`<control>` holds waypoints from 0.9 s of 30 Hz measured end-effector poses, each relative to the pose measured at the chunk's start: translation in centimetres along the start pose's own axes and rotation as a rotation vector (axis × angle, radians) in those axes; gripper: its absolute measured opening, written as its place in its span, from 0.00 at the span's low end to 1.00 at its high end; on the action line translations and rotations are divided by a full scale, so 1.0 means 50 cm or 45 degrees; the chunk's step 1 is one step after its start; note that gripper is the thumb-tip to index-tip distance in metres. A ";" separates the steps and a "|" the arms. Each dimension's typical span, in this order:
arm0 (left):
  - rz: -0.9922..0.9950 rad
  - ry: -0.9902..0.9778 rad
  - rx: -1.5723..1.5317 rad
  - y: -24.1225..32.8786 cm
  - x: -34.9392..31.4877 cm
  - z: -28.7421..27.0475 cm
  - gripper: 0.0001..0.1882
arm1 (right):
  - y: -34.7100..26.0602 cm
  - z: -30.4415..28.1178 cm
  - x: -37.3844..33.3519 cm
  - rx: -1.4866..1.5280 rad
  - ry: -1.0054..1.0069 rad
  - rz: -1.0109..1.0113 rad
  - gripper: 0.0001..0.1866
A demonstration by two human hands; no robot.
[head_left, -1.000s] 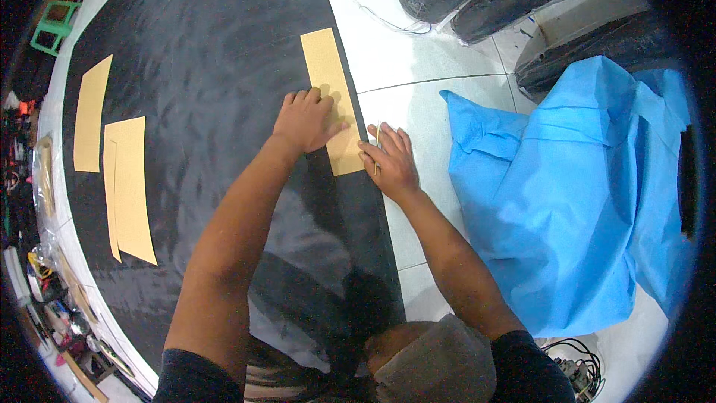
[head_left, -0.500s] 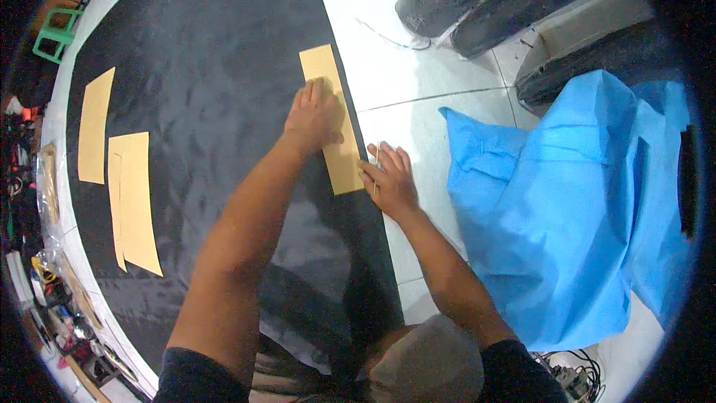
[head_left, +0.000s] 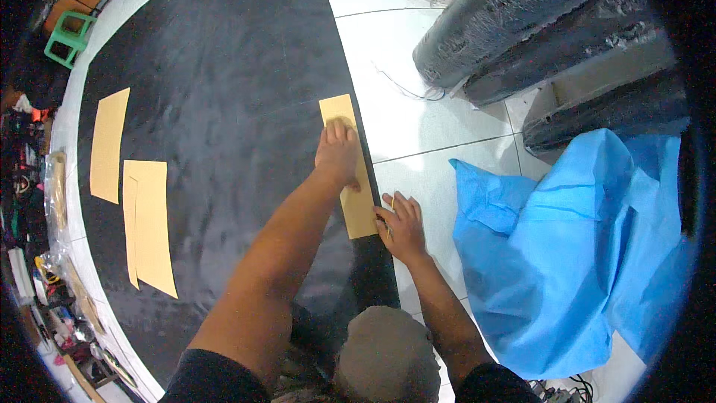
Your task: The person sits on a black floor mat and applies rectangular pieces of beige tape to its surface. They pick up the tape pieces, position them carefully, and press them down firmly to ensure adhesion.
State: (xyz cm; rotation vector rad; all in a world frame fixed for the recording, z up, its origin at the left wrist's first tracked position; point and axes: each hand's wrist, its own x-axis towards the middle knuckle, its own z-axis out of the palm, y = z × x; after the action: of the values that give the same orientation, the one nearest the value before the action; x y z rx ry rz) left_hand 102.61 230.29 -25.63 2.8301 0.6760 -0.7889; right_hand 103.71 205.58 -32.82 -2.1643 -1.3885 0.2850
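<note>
A rectangular tan card piece (head_left: pixel 361 218) lies along the right edge of a large black sheet (head_left: pixel 224 67). My left hand (head_left: pixel 338 155) rests on this card with its fingers laid out flat, covering its middle. Just off the sheet, beside the card's near end, is my right hand (head_left: pixel 403 228). It grips a thin pale stick (head_left: pixel 392 205) that pokes out between the fingers; its tip and exact kind cannot be made out. Further left on the sheet lie a tan card panel (head_left: pixel 110 148) and a wider one (head_left: pixel 154 216), with a narrow tan strip (head_left: pixel 130 235) along its left side.
Blue fabric (head_left: pixel 552 254) lies crumpled on the white tiled floor (head_left: pixel 418 130) to the right. Thick dark rolls (head_left: pixel 514 22) stand beyond it. At the far left are a green stool (head_left: pixel 68 39) and a row of cluttered goods (head_left: pixel 56 291).
The view has shifted, so the sheet, cards and hands sit lower and further right in the picture. My left hand stays on the card and my right hand beside it, still with the stick.
</note>
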 end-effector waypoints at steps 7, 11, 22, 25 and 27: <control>0.004 -0.101 -0.049 -0.009 0.021 0.000 0.75 | 0.010 -0.026 0.075 0.299 0.248 0.239 0.15; -0.007 -0.081 -0.037 -0.019 0.022 0.009 0.76 | -0.007 -0.054 0.266 0.681 0.407 0.315 0.17; 0.149 -0.120 0.111 -0.037 0.042 0.045 0.70 | -0.050 0.066 0.565 0.630 0.052 0.345 0.14; 0.115 -0.137 0.073 -0.030 0.035 0.032 0.71 | -0.040 0.077 0.562 0.653 0.157 0.269 0.11; 0.060 -0.186 0.043 -0.030 0.041 0.028 0.77 | -0.039 0.075 0.566 0.612 0.149 0.245 0.10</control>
State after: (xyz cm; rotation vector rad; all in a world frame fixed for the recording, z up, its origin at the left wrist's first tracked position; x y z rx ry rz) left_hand 102.85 232.07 -27.88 2.7720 0.5779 -0.9954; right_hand 113.08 232.61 -31.68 -1.8747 -0.9304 0.4993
